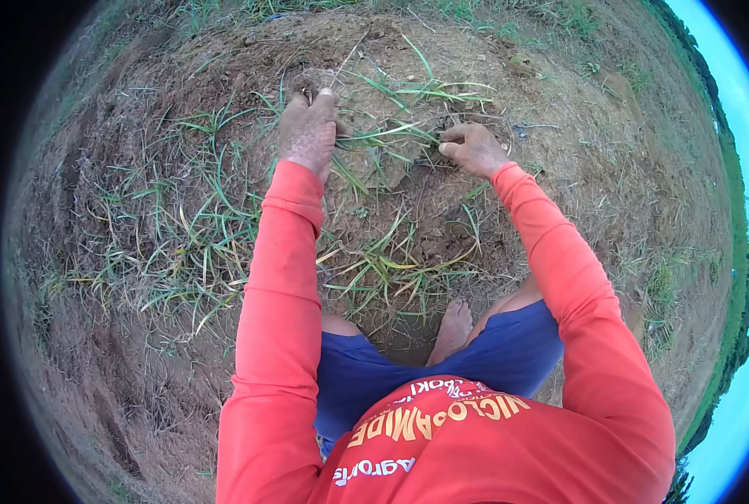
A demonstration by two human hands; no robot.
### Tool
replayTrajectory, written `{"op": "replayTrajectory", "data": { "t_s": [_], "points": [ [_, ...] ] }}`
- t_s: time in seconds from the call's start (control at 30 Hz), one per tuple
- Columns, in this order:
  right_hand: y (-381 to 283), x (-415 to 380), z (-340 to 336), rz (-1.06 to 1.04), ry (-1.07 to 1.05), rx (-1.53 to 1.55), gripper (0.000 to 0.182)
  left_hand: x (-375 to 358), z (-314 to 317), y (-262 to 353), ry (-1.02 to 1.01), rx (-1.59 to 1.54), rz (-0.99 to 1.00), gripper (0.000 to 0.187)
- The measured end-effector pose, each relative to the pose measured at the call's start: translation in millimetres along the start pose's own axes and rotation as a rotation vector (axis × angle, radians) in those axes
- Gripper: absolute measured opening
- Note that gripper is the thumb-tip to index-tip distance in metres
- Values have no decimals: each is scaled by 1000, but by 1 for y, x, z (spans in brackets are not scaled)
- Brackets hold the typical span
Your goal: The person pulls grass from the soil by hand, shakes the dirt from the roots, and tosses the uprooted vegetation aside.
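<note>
My left hand (309, 134) is closed low over the soil, its fingertips beside a small dark hollow; what it holds, if anything, is hidden. My right hand (473, 151) is bent in a pinch at the base of a long-leaved, grass-like plant (391, 134). The narrow green blades of this plant stretch from the right fingertips toward the left hand. Dark crumbly soil (431, 153) shows just below the right fingertips. More long blades (450, 88) lie on the ground beyond the two hands.
Tufts of similar green and yellowing plants (387, 265) grow between my knees, and a denser patch (198, 244) spreads to the left. A bare foot (452, 332) rests on the soil. Dry brown ground (593, 176) with short grass extends to the right.
</note>
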State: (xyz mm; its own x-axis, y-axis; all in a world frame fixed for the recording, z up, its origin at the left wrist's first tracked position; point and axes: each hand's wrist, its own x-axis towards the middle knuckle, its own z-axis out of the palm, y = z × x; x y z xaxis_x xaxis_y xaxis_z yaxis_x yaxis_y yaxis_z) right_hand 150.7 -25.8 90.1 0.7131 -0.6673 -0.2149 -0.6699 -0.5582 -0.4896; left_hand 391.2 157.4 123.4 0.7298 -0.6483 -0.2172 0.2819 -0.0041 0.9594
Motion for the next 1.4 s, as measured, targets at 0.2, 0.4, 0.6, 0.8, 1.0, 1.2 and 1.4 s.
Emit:
{"op": "replayTrajectory", "data": {
  "t_s": [0.2,0.4,0.6,0.8,1.0,1.2,1.4],
  "points": [
    [23,104,16,131,299,-52,48,-21,-42,53,25,-25,38,25],
    [13,135,25,98,306,-141,29,-14,-51,51,40,144,107,39],
    [12,128,21,-1,289,-330,21,-5,-53,46,57,242,157,40],
    [29,115,36,-110,485,-258,21,-5,-52,46,38,280,131,43],
    [39,95,34,143,612,179,24,-3,-53,40,20,296,144,45],
    [37,78,-27,169,580,519,21,7,-48,34,-6,363,98,53],
    [7,55,-102,73,611,520,20,0,-32,37,-68,372,99,55]
  ]
}}
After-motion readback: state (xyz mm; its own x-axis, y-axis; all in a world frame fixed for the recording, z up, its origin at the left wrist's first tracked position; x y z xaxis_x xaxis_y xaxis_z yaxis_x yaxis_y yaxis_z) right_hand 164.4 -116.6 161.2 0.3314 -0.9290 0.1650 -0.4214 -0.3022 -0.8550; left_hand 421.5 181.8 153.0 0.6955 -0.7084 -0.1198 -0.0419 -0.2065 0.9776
